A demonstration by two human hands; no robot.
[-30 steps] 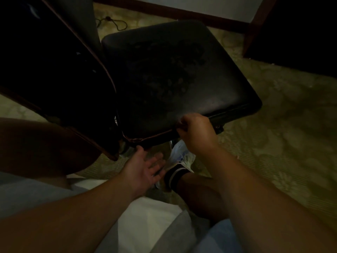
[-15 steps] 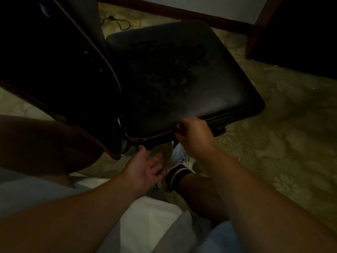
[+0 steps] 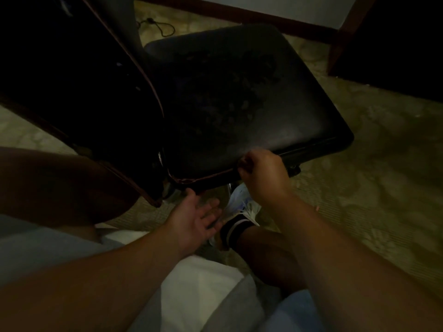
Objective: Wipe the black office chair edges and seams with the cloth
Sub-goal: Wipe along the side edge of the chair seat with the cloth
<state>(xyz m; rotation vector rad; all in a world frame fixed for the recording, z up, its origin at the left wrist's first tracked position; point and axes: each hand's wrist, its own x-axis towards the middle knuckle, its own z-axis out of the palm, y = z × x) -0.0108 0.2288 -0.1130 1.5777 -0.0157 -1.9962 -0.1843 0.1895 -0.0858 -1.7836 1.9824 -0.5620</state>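
Note:
The black office chair seat (image 3: 239,92) fills the middle of the dim view, its surface worn and flaking. Its backrest (image 3: 72,92) leans at the left. A reddish piping seam (image 3: 203,179) runs along the seat's near edge. My right hand (image 3: 263,178) is at that edge with fingers curled, pinching the seam. I cannot make out a cloth in it. My left hand (image 3: 194,216) is just below the seat's near left corner, palm up and fingers spread, holding nothing.
A white fabric (image 3: 199,295) lies on my lap at the bottom. My foot in a white shoe (image 3: 242,202) and a dark striped sock is under the seat. Patterned carpet (image 3: 371,188) lies to the right, dark furniture (image 3: 395,44) at the back right, a cable (image 3: 163,27) behind the chair.
My left hand has risen slightly toward the underside of the seat's corner. My right hand stays curled at the same spot on the near seam.

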